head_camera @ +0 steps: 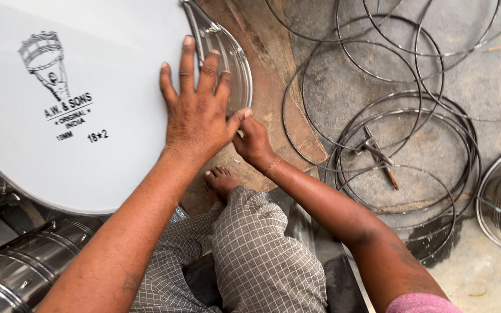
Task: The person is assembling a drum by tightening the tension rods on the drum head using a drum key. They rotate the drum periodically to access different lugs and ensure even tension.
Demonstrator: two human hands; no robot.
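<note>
we press our left hand (pixel 195 113), fingers spread and released, flat on the white disc (pixel 76 104), beside its metal rim (pixel 227 55). our right hand (pixel 253 142) pinches something small at that edge. the rim looks partly fitted; loose wire rings (pixel 401 156) lie beyond the right hand.

The person wears a checked garment (pixel 256 255) in grey and white over the legs, with thin lines making small squares. On the right arm, near the shoulder, a pink sleeve (pixel 421 303) shows. A thin bracelet (pixel 272 166) sits around the right wrist. Both forearms and one foot (pixel 222 181) are bare.
</note>
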